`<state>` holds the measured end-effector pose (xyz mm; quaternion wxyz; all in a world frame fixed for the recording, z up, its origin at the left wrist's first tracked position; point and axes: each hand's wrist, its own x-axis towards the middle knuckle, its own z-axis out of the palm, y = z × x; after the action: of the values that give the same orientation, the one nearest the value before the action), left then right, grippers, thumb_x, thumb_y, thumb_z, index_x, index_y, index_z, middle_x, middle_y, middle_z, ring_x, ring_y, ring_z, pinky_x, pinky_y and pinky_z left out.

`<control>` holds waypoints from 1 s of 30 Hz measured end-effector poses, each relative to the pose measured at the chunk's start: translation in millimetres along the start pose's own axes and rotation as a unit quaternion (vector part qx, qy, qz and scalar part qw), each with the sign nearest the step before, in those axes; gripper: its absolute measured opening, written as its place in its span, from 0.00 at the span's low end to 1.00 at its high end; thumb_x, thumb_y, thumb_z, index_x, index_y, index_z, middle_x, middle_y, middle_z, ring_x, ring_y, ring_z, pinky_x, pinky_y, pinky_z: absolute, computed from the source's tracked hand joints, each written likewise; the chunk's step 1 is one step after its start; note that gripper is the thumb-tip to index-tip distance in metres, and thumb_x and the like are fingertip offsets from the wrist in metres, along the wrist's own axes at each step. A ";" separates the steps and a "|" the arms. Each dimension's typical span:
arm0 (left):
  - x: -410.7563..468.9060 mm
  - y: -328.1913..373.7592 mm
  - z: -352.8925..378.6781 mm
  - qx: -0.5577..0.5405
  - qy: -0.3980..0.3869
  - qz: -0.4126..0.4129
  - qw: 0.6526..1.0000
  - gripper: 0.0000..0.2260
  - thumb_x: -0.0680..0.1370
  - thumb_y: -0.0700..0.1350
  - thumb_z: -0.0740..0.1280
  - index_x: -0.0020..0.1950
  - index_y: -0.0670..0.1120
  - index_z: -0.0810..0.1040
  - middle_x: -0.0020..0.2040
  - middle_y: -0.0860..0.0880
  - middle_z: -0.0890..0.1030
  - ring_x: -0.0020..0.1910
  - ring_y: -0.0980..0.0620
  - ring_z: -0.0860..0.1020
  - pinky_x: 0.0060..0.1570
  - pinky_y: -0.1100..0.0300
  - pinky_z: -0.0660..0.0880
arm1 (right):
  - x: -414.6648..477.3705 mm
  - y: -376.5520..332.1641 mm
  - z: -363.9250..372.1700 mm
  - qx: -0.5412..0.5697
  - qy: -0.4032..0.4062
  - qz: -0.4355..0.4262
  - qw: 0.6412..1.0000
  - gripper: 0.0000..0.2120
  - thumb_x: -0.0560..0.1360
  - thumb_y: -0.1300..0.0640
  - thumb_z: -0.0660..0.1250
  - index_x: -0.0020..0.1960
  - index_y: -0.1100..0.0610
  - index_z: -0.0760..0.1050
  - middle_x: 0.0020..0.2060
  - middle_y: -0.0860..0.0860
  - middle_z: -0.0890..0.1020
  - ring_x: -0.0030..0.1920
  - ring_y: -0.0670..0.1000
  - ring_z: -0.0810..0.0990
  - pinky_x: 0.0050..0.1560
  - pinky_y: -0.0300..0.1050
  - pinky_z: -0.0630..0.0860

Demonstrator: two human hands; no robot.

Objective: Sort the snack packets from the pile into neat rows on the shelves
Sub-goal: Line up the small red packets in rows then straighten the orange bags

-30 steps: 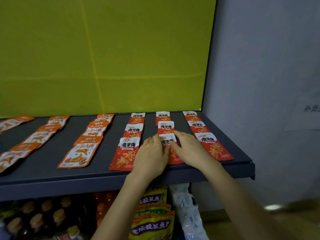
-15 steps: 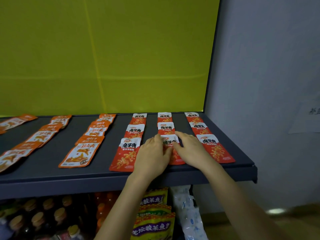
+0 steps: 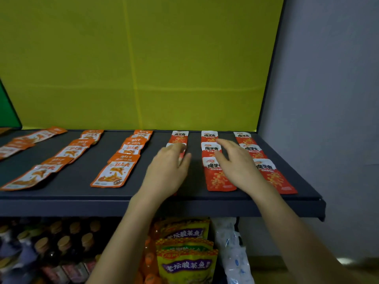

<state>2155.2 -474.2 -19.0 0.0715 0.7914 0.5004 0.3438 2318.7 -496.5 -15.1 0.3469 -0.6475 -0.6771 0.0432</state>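
Note:
Red-and-white snack packets lie in three columns on the right of the dark grey shelf (image 3: 61, 206). My left hand (image 3: 168, 169) rests palm down over the left column, hiding its front packet and part of the second; the back packet (image 3: 180, 137) shows. My right hand (image 3: 235, 162) hovers with fingers spread between the middle and right columns. It overlaps the right edge of the middle front packet (image 3: 217, 177). The right front packet (image 3: 274, 177) lies beside my wrist. Neither hand grips anything.
Orange-and-white packets (image 3: 114, 171) lie in overlapping columns across the shelf's left and middle. A yellow-green back panel (image 3: 143, 68) rises behind, a grey wall (image 3: 328, 99) to the right. Below the shelf are bottles (image 3: 61, 242), yellow-purple packs (image 3: 184, 263) and a white-blue bag (image 3: 233, 253).
My left hand has slid left from the middle red column onto the left one. My right hand has shifted slightly back and right, uncovering the middle front packet.

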 end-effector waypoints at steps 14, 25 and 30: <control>-3.3 -63.9 -12.9 -0.022 -0.101 -0.021 0.994 0.13 0.80 0.48 0.57 0.59 0.41 0.69 0.56 0.40 0.77 0.58 0.43 0.72 0.46 0.57 0.64 | -2.8 -71.8 62.9 -0.041 -0.101 0.073 0.991 0.21 0.81 0.53 0.53 0.71 0.62 0.63 0.69 0.57 0.70 0.68 0.56 0.68 0.64 0.46 0.64; -5.6 -64.0 -9.5 0.038 -0.103 0.009 0.994 0.18 0.80 0.50 0.55 0.67 0.43 0.68 0.65 0.44 0.73 0.66 0.47 0.69 0.62 0.56 0.65 | -3.3 -75.4 67.7 -0.060 -0.102 0.093 0.989 0.19 0.81 0.55 0.55 0.69 0.60 0.65 0.68 0.55 0.70 0.68 0.54 0.66 0.64 0.46 0.64; -6.5 -61.8 -6.9 0.049 -0.092 0.009 0.995 0.17 0.81 0.50 0.54 0.65 0.43 0.69 0.63 0.44 0.75 0.64 0.47 0.70 0.61 0.56 0.65 | -1.1 -74.4 67.8 -0.059 -0.106 0.099 0.988 0.17 0.80 0.56 0.56 0.67 0.63 0.67 0.67 0.57 0.72 0.67 0.56 0.68 0.63 0.48 0.64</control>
<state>2103.4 -451.0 -45.2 0.0749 0.8266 0.5009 0.2455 2219.9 -482.7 -29.0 0.2284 -0.7227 -0.6437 0.1057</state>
